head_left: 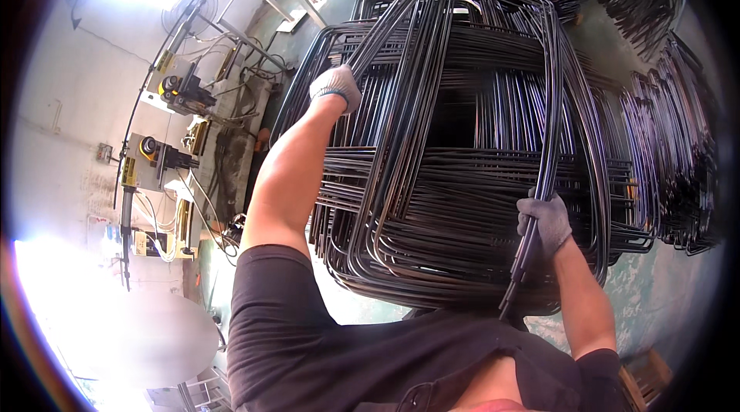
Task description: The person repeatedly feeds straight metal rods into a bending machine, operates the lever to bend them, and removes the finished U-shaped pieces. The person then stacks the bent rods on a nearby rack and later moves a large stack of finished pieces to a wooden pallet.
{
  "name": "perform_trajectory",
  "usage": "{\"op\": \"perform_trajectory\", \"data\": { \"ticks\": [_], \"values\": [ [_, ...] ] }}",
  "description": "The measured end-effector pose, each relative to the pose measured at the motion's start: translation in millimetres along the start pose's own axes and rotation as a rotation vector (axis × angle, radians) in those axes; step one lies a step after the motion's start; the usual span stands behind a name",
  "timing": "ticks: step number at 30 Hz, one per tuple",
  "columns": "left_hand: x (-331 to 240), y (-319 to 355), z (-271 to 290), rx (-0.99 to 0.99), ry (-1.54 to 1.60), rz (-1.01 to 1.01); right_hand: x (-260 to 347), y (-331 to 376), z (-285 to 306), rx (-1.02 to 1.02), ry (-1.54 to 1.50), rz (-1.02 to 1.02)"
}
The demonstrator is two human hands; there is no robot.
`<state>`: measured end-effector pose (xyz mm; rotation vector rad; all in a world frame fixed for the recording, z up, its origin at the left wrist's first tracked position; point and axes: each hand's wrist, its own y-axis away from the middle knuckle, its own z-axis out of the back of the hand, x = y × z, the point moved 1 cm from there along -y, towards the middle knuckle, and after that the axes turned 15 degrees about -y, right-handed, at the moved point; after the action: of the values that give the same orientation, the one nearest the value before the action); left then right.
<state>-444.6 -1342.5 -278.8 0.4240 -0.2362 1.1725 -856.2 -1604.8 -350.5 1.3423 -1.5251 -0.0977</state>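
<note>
Both my gloved hands grip the big bundle of bent black rods (462, 142).
Left hand (336, 86) and right hand (544, 221) are closed tight on rods; loose ones could slip out.

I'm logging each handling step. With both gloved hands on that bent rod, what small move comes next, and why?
Probably lower the rod onto the stack. The right hand grips its lower end, the left hand holds the far side, and it sits just above the pile.
</note>
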Motion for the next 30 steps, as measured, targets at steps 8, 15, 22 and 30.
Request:
{"op": "perform_trajectory", "data": {
  "ticks": [8,15,22,30],
  "values": [
    [-1.1,89.2,-27.2,0.097,0.006,0.094,8.2,20.4,31.3,0.065,0.002,-0.075],
    [-0.8,181.3,-75.9,0.162,0.199,0.219,9.4,34.6,53.8,0.113,0.211,-0.065],
    [29.4,213.1,-83.9,0.105,0.202,0.206,14.3,37.1,47.2,0.167,0.399,-0.054],
    [-6.9,186.3,-78.5,-0.034,0.086,0.22,10.4,29.5,49.7,0.163,0.422,0.004]
  ]
}}
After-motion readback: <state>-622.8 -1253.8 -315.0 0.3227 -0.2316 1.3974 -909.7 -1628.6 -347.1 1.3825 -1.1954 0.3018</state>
